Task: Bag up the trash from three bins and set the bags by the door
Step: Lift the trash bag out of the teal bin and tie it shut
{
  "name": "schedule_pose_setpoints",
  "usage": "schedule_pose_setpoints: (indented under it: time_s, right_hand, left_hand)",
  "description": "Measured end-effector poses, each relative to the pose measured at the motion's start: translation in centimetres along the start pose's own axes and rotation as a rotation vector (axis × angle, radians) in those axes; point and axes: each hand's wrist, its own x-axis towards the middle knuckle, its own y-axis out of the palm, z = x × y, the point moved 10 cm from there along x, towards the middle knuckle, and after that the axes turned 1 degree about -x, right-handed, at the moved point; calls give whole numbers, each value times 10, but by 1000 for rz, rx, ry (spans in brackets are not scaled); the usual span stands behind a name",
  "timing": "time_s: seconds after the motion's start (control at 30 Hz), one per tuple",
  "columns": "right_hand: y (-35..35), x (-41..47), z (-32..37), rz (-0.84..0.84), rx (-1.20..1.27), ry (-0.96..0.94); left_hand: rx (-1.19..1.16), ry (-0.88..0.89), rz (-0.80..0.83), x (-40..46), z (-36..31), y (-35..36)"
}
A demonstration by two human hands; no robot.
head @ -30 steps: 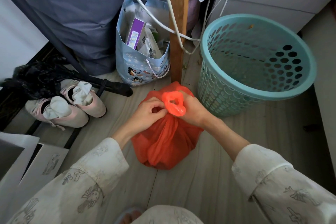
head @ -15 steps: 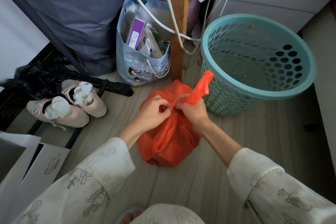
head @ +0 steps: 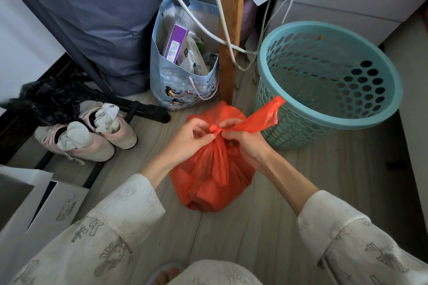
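Head view, looking down at an orange bag point(head: 213, 176) sitting on the wooden floor point(head: 301, 173) between the person's forearms. A second ago one handle stood up as an open loop above the bag's neck; now that loop is gone and the plastic is cinched into a small tight knot at the top. This suggests the first tie is nearly closed, so the bag looks almost ready to be carried to the door, which is not in view.

The bag stands upright, its long axis roughly vertical, neck pointing up toward the camera. One loose handle tail point(head: 266, 114) streams from the knot up and to the right, across the front of the bin.

Left hand point(head: 187, 139) has its fingers pinched closed on plastic at the left of the knot. Right hand point(head: 245, 143) has its fingers closed around the base of the tail, just right of the knot.

Just beside the bag on the right stands a teal perforated bin point(head: 379, 109), which looks empty. Behind the bag rises a wooden post point(head: 230, 30), with a blue gift bag point(head: 183, 85) to its left. Pale shoes point(head: 99, 136) sit further left.
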Motion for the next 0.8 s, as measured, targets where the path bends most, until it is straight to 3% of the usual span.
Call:
schedule_pose_setpoints:
  time_s: [0.27, 0.5, 0.67, 0.8]
  right_hand:
    - [-8, 2, 23, -126, -298, -214]
    - [-14, 5, 28, -125, -356, -156]
    - [-30, 8, 25, -216, -388, -80]
    - [-48, 10, 13, -298, -376, 16]
  left_hand:
    - [146, 63, 12, 6, -15, -5]
    - [287, 136, 42, -1, -22, -1]
    - [499, 324, 180, -4, -33, 8]
    - [533, 404, 177, -11, -30, 3]
